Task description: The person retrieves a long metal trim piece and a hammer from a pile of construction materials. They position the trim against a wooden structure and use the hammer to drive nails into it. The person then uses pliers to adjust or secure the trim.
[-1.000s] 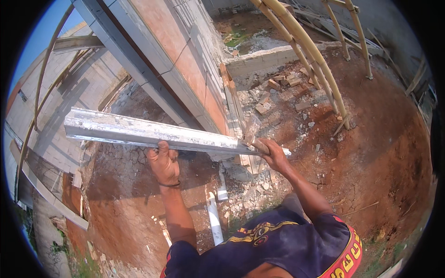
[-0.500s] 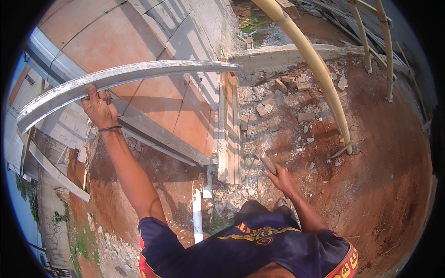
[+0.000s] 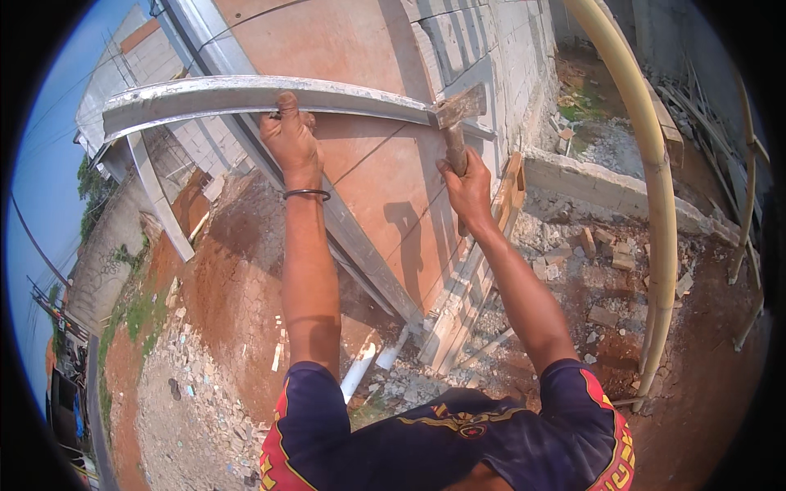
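Observation:
A long silvery metal channel (image 3: pixel 205 102) spans the upper part of the view in front of a wall. My left hand (image 3: pixel 293 143) is closed around its lower edge, thumb up against the channel's face. A hammer (image 3: pixel 463 105) with a worn, blocky head is in my right hand (image 3: pixel 471 192), whose fingers wrap round the handle. The hammer head overlaps the channel near its right end; whether the two touch, I cannot tell. Both arms stretch forward and up.
Behind the channel stands a wall with orange panels (image 3: pixel 385 188) and a slanted metal frame (image 3: pixel 348 229). A curved bamboo pole (image 3: pixel 657 188) rises at the right. Wooden boards (image 3: pixel 467 307), a white pipe (image 3: pixel 359 372) and broken bricks (image 3: pixel 604 315) lie low down.
My right hand has swung the hammer up from low beside my body to the channel's right end. The left hand still grips the channel; the view has turned left.

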### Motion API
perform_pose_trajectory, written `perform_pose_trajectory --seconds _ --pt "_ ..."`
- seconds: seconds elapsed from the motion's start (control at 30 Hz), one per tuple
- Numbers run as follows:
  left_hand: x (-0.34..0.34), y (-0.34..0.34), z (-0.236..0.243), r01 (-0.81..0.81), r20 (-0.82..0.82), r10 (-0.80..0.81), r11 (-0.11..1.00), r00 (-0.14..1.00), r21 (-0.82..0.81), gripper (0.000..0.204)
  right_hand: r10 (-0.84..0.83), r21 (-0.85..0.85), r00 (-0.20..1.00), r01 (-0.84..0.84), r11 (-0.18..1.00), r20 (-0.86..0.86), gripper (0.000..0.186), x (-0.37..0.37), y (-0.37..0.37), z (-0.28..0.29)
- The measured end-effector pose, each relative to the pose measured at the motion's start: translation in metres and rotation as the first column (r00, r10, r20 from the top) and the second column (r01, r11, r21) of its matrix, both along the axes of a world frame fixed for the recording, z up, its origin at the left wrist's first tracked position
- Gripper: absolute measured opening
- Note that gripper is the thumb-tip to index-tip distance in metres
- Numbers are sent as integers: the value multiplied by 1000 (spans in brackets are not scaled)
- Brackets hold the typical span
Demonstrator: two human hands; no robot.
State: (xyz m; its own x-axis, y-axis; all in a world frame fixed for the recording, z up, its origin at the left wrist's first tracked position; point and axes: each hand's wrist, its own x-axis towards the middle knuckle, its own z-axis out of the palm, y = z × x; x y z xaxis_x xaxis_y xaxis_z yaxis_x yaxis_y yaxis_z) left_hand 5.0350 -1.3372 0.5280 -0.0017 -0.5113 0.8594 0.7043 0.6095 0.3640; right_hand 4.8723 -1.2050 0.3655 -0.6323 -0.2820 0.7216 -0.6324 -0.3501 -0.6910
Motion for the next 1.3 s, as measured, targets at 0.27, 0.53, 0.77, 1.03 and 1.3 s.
perform_pose_trajectory --seconds 0.27,0.53,0.77,1.03,1.3 --pt "-14 8 0 -85 -7 85 993 996 83 23 -76 -352 979 4 936 -191 33 -23 -116 45" --pt "10 27 3 -861 387 841 472 377 -187 31 -120 -261 968 60 963 -220 37 -57 -147 46" --pt "46 77 -22 -647 524 475 733 707 210 21 -149 -260 961 86 962 -235 35 -60 -148 45" --pt "24 146 -217 -23 236 -471 414 850 910 5 -83 -282 984 36 959 -159 43 -64 -147 43" --pt "15 115 -140 -234 525 -97 817 845 527 13 -116 -316 973 48 947 -199 37 -71 -146 43"
